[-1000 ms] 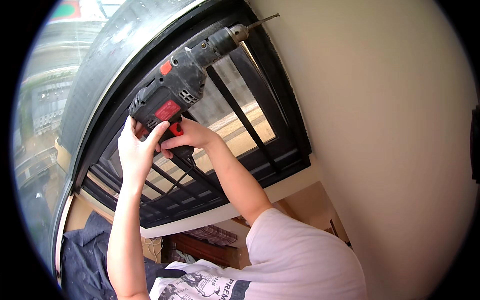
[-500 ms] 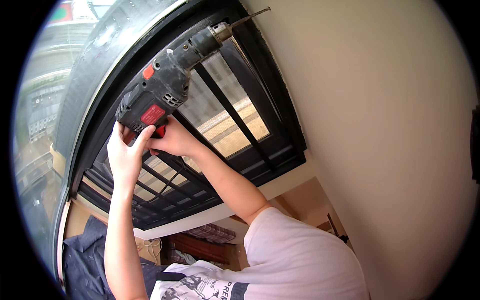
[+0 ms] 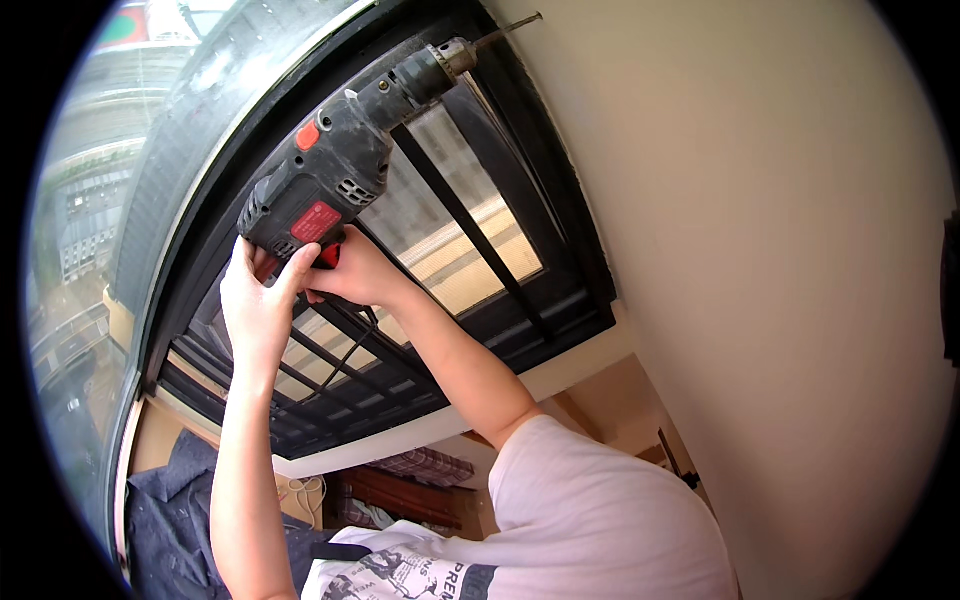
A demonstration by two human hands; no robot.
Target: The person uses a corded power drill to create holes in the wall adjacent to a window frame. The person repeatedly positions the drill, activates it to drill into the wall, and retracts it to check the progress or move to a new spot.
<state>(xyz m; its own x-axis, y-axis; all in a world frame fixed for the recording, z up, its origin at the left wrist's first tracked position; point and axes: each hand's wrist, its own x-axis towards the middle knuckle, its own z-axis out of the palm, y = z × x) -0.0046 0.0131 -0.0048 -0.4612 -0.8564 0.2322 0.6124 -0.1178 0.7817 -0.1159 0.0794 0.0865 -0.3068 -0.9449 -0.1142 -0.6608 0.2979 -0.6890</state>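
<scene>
A dark grey power drill (image 3: pixel 335 160) with orange-red details and a red label is held up in both my hands, slanting up to the right. My right hand (image 3: pixel 350 272) is wrapped around its handle beside the red trigger (image 3: pixel 328 256). At the drill's rear lower end, my left hand (image 3: pixel 258 285) grips from the near side, its thumb lying across towards the right hand. The metal chuck (image 3: pixel 456 57) carries a long thin drill bit (image 3: pixel 508 32). The bit's tip meets the beige wall (image 3: pixel 740 200); I cannot tell how deep it sits.
Behind the drill is a black window frame (image 3: pixel 560 230) with bars (image 3: pixel 465 220). Glass (image 3: pixel 90 200) curves along the left. A black cord (image 3: pixel 350 350) hangs below the handle. Dark blue cloth (image 3: pixel 175 510) lies at the lower left; a plaid cloth (image 3: pixel 430 467) shows below.
The drill body and both hands have shifted slightly right and up towards the wall. The bit's tip stays at nearly the same spot, and my grip looks unchanged.
</scene>
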